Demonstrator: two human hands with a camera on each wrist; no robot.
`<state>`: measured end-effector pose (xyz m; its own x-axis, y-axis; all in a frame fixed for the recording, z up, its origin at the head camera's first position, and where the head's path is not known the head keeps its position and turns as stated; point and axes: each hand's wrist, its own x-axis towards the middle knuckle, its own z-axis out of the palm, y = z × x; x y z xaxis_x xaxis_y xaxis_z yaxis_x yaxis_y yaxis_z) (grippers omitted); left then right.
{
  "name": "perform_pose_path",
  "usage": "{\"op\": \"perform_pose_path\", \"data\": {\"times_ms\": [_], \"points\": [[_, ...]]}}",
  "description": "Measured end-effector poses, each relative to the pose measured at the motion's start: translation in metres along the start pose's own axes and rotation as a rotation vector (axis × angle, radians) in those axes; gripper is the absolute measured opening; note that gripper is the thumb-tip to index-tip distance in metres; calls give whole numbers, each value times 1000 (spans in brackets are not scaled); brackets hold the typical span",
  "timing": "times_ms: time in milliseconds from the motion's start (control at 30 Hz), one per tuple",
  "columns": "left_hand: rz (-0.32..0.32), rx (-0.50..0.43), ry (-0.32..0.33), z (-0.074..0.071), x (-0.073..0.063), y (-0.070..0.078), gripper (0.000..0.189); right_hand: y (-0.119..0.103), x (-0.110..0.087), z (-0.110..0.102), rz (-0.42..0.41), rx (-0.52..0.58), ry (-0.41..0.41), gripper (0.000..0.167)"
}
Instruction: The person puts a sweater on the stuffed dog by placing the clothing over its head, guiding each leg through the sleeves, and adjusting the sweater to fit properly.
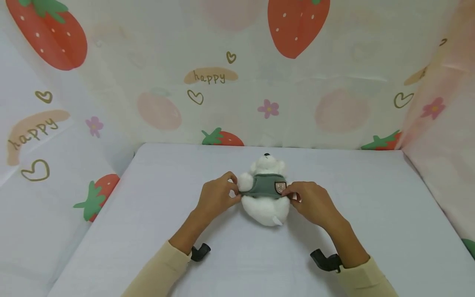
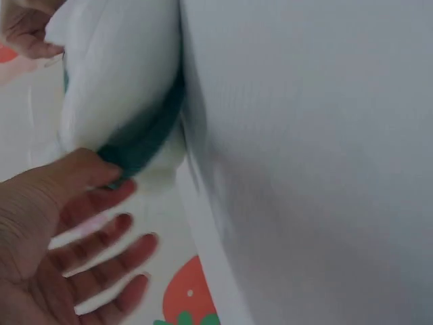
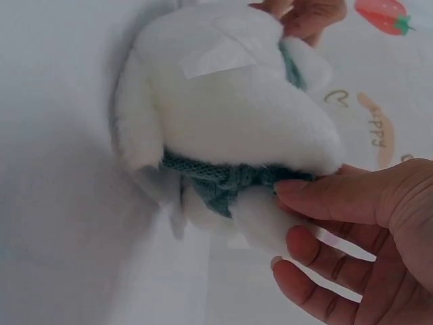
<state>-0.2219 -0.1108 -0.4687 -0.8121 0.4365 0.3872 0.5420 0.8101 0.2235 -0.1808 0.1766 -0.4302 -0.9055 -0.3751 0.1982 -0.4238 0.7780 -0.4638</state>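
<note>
A white plush bear [image 1: 264, 211] lies on the table, its black nose toward the back. It wears a knitted green sweater [image 1: 262, 185] with a shield-shaped patch [image 1: 280, 187] at the right. At the sweater's left lower edge, my left hand [image 1: 216, 197] pinches the fabric between thumb and forefinger; the other fingers spread apart in the left wrist view. My right hand [image 1: 313, 201] pinches the opposite lower edge, the thumb lying on the green knit [image 3: 223, 177] in the right wrist view. A white tag [image 1: 277, 221] sticks out from the bear's bottom.
A white table [image 1: 167, 165] extends around the bear on every side. Behind it hangs a curtain [image 1: 237, 107] printed with strawberries, hearts and flowers, which also covers both sides. Black wrist mounts [image 1: 326, 260] sit at both sleeve cuffs.
</note>
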Motion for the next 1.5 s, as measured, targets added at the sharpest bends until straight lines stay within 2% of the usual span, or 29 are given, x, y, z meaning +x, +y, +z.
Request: {"op": "perform_pose_path", "data": {"times_ms": [100, 233, 367, 433, 500, 600, 667, 733, 800, 933, 1133, 1233, 1300, 1367, 1500], "points": [[-45, 40, -86, 7, 0, 1, 15, -1, 0, 0, 15, -11, -33, 28], [-113, 2, -182, 15, 2, 6, 16, -1, 0, 0, 38, -3, -62, 24], [-167, -129, -290, 9, 4, 8, 15, 3, -1, -3, 28, 49, -76, 22], [-193, -246, -314, -1, 6, 5, 18, 5, -1, -5, 7, 103, -84, 21], [-204, -375, -307, -13, 9, 2, 29, 8, -1, -9, -6, 165, -67, 17], [-197, -557, -294, -26, 14, -1, 41, 8, 0, -11, 1, 212, 33, 11], [-187, -603, -307, -30, 17, 0, 43, 8, 1, -11, 22, 196, 104, 15], [-188, -609, -320, -29, 20, 1, 41, 7, 3, -9, 34, 168, 135, 26], [-196, -597, -319, -26, 21, 3, 37, 5, 7, -5, 27, 160, 118, 33], [-212, -570, -280, -20, 22, 6, 32, 3, 15, 2, 1, 194, 68, 29], [-213, -497, -310, -8, 24, 7, 40, 8, 21, 10, 16, 217, 19, 30], [-236, -533, -286, -8, 24, 6, 37, 9, 21, 9, 21, 221, -8, 33], [-241, -586, -268, -9, 25, 5, 35, 10, 21, 7, 35, 226, 12, 29], [-240, -630, -236, -9, 25, 5, 33, 8, 23, 6, 64, 236, 69, 28], [-227, -658, -167, -11, 24, 11, 34, 0, 38, 4, 68, 222, 161, 33]]}}
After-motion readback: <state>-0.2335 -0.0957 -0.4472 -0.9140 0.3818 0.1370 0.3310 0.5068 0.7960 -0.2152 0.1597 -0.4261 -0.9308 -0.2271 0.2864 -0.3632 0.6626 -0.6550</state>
